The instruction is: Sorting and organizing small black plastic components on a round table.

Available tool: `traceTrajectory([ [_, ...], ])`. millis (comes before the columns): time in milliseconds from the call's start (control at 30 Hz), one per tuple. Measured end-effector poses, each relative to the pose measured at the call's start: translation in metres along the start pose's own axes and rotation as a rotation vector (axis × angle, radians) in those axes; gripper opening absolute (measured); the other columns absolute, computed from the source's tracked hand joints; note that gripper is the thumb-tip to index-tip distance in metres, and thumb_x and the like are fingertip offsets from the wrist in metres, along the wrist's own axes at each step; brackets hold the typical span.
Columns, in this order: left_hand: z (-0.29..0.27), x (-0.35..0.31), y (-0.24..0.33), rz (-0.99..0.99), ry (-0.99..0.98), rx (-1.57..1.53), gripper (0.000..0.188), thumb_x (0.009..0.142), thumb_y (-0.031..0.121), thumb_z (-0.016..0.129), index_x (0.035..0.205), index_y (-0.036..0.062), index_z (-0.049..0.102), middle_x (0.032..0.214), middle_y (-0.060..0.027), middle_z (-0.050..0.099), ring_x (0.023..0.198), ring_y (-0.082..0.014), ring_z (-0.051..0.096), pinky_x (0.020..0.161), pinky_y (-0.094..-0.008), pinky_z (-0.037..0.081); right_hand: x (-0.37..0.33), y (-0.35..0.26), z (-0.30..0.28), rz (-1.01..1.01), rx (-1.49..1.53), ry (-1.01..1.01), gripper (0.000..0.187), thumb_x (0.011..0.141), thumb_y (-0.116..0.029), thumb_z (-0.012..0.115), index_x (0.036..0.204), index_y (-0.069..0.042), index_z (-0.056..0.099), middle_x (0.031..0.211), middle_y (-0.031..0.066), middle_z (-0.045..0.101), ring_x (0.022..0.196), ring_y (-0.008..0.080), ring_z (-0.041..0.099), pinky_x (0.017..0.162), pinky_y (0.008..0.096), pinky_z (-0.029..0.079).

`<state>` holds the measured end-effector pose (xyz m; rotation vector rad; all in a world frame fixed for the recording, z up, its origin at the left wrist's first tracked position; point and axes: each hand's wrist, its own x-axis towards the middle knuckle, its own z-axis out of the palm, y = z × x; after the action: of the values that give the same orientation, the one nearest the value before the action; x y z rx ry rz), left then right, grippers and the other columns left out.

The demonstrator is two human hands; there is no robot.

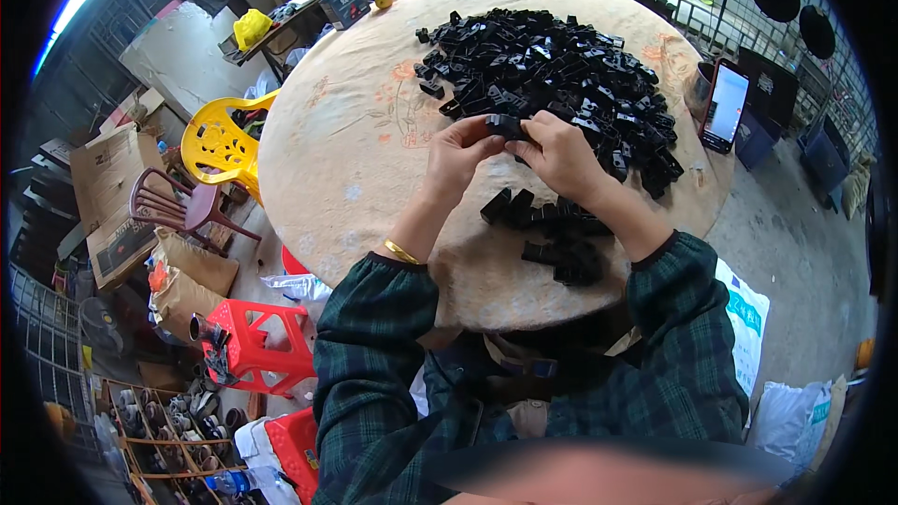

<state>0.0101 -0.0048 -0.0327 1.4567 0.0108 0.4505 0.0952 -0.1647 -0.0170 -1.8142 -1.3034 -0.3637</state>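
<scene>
Both my hands meet over the middle of a round table [327,215] covered with a peach patterned cloth. Between them is a small black plastic part [505,126], pinched from the left by my left hand [458,157] and from the right by my right hand [564,154]. My fingers cover its ends. Just beyond my hands spreads a large heap of similar black parts [561,65]. Nearer to me, under my right forearm, lies a smaller group of black parts [566,262].
A phone [725,105] with a lit screen stands at the table's right edge, beside a dark cup [697,89]. Left of the table are a yellow chair [210,145], a small purple chair [201,206] and a red stool [267,341]. White sacks [790,421] lie at the lower right.
</scene>
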Motion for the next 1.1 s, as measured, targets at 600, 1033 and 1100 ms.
traceTrajectory([
  [600, 0.014, -0.006, 0.017, 0.042, 0.043, 0.117, 0.026, 0.084, 0.0, 0.06, 0.11, -0.0057, 0.057, 0.093, -0.0072, 0.065, 0.086, -0.0114, 0.062, 0.076, -0.0233, 0.051, 0.003, 0.001, -0.008, 0.023, 0.046, -0.08, 0.016, 0.084, -0.016, 0.061, 0.089, -0.001, 0.059, 0.08, 0.0142, 0.055, 0.075, 0.0344, 0.057, 0.062, 0.0383, 0.046],
  [1033, 0.023, -0.012, 0.012, 0.07, 0.073, 0.141, 0.035, 0.087, 0.002, 0.059, 0.12, -0.0065, 0.051, 0.101, -0.0073, 0.064, 0.09, -0.0097, 0.059, 0.081, -0.0231, 0.047, -0.002, -0.008, -0.004, -0.049, -0.242, -0.027, 0.016, 0.082, -0.018, 0.062, 0.087, -0.003, 0.059, 0.078, 0.0108, 0.054, 0.065, 0.0312, 0.059, 0.055, 0.0384, 0.048],
  [1100, 0.033, -0.013, 0.011, 0.09, 0.113, 0.077, 0.035, 0.088, 0.003, 0.058, 0.12, -0.0067, 0.05, 0.102, -0.0079, 0.063, 0.092, -0.0101, 0.059, 0.082, -0.0233, 0.047, -0.003, -0.011, -0.001, -0.114, -0.241, 0.075, 0.018, 0.082, -0.019, 0.061, 0.089, -0.003, 0.059, 0.077, 0.0108, 0.054, 0.063, 0.0295, 0.059, 0.054, 0.0375, 0.048],
])
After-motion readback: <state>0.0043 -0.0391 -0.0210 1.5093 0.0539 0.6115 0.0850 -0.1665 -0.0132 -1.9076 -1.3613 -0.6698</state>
